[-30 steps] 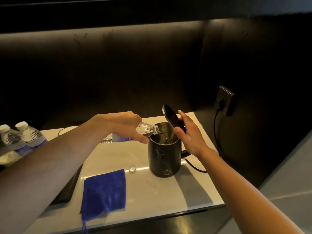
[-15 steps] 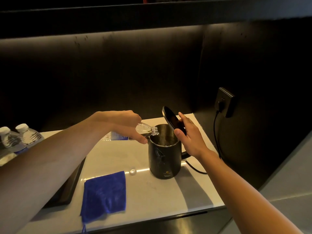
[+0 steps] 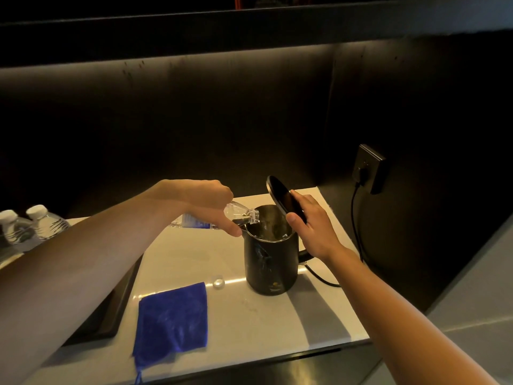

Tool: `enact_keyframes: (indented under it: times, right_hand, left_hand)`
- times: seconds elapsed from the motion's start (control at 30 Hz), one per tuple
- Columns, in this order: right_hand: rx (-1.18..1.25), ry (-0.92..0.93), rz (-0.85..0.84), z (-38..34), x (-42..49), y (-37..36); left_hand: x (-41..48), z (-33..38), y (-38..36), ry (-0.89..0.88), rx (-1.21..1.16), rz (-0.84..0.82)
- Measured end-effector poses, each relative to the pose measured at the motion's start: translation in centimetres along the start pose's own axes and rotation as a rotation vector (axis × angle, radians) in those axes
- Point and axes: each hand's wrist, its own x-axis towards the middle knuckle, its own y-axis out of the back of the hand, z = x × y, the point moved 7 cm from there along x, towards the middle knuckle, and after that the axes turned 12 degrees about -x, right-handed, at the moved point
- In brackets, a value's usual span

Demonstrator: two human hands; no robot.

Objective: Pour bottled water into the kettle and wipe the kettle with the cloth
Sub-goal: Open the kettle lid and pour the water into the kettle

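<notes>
Centre frame: left hand (image 3: 206, 202) grips the tilted clear plastic bottle (image 3: 240, 215) over the black kettle (image 3: 270, 262); right hand (image 3: 311, 226) pinches its raised lid (image 3: 283, 197).

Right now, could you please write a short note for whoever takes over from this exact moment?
Left hand: holding the water bottle tipped on its side, mouth over the rim of the kettle.
Right hand: fingers holding the kettle lid open and upright.
Kettle stands on the white counter; bottle cap lies to its left; blue cloth lies flat at the counter's front, untouched. Two spare bottles stand far left.
Done: bottle opened, pour in progress.
Left: finish pouring, set the bottle down, close the lid, wipe the kettle with the cloth.
</notes>
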Motion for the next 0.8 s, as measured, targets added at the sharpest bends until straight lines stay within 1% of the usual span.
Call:
enact_keyframes:
  times: [0.33, 0.57, 0.8]
  right_hand:
    - [0.001, 0.001, 0.002, 0.0, 0.0, 0.1]
    - [-0.001, 0.013, 0.0, 0.0, 0.0, 0.1]
    - [0.001, 0.029, 0.005, 0.0, 0.1, 0.1]
  left_hand:
    - [-0.1, 0.1, 0.8, 0.014, 0.034, -0.005]
    - [0.2, 0.2, 1.1, 0.032, 0.12, -0.023]
    - [-0.1, 1.5, 1.8, 0.018, 0.181, -0.006]
